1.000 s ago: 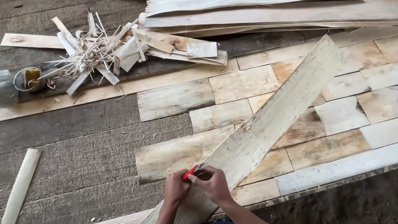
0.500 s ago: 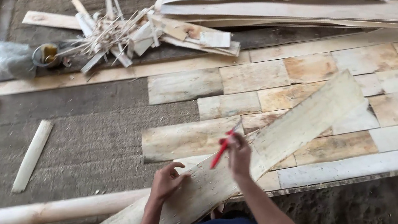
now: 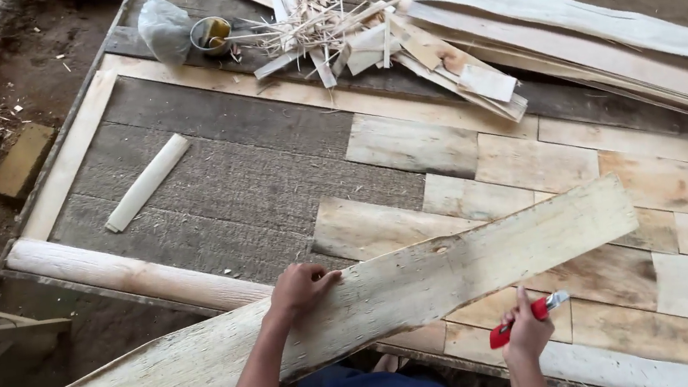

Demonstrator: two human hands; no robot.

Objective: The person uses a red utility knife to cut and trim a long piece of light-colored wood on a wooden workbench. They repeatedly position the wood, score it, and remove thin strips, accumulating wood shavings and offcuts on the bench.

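left hand (image 3: 299,288) lying open, pressing flat on a long veneer strip (image 3: 358,310), right hand (image 3: 526,333) gripping a red utility knife (image 3: 527,320) just below the strip's edge, pale wooden roller (image 3: 135,276) sitting beside it

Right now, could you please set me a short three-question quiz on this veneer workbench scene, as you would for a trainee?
1. True or false: the left hand rests flat on the long veneer strip.
2. What does the right hand grip: A a red-handled cutter, B a hammer, C a brush?
3. Fill in: the small tin stands beside a clear plastic ____.

Key: 1 true; 2 A; 3 bag.
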